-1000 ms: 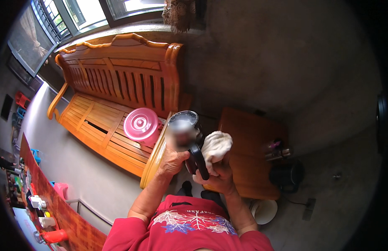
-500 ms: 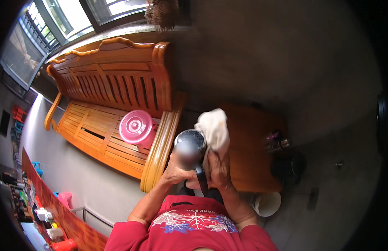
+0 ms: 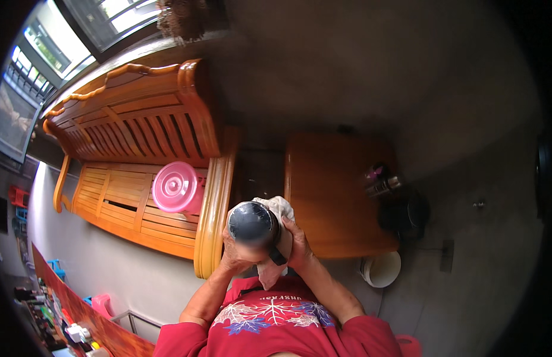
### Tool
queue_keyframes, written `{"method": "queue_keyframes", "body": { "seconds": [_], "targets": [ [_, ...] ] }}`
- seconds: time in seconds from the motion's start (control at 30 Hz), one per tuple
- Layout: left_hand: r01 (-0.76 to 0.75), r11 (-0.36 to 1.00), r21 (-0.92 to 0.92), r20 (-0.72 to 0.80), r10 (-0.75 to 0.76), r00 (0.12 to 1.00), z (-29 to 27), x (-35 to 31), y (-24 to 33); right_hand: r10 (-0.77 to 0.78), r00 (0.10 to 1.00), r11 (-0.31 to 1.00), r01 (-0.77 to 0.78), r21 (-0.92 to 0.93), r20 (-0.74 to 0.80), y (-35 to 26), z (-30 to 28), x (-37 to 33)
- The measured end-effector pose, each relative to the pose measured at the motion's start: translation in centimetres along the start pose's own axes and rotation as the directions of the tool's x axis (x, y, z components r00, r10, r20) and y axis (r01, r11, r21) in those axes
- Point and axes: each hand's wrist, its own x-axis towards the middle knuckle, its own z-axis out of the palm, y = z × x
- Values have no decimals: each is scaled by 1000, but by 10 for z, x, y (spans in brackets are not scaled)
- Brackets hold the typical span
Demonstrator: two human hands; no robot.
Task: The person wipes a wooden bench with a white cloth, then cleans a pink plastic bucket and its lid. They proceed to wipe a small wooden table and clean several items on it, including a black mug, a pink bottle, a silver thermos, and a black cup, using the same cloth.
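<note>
In front of my chest is a kettle-like vessel [image 3: 252, 223] with a dark round end turned upward and a black handle [image 3: 277, 256]. Part of it is blurred. My left hand [image 3: 233, 257] grips it from the left side. A whitish cloth [image 3: 279, 208] is bunched behind and along the right of the vessel, with a corner hanging below it. My right hand [image 3: 300, 245] is closed on this cloth beside the handle, pressing it to the vessel's side. The vessel hides some fingers of both hands.
A wooden bench [image 3: 133, 217] stands at the left, with a pink lidded bucket [image 3: 176, 187] on it. Right of it is a wooden table [image 3: 329, 196] bearing bottles [image 3: 380, 180] and a black container [image 3: 405, 213]. A white bucket [image 3: 381, 269] stands by the table's near side.
The vessel has moved left within the view and its dark end faces up more. The cloth, earlier raised beyond the vessel's right, is now lower and wrapped against it.
</note>
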Motion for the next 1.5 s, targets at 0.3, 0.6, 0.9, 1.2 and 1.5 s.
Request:
{"method": "queue_keyframes", "body": {
  "seconds": [0.3, 0.6, 0.9, 1.2, 1.5],
  "targets": [
    [-95, 994, -50, -7, 95, 995, 40, 17, 13, -408, 908, 910, 413, -38, 95, -37, -44, 8],
    [522, 844, -126, 142, -505, 851, 91, 20, 26, -486, 869, 874, 485, -39, -93, -70, -98, 32],
    [605, 788, -115, 75, -601, 796, 101, 21, -22, -674, 677, 670, 390, -632, -296, -107, -176, 37],
    [647, 758, 79, -98, -640, 762, 105, 19, -91, -743, 669, -435, -465, -771, 16, -90, -327, 17],
    [677, 708, -199, -164, -706, 689, 131, 21, -160, -454, 874, -818, -331, -471, 173, -191, -352, 117]
  ]
}}
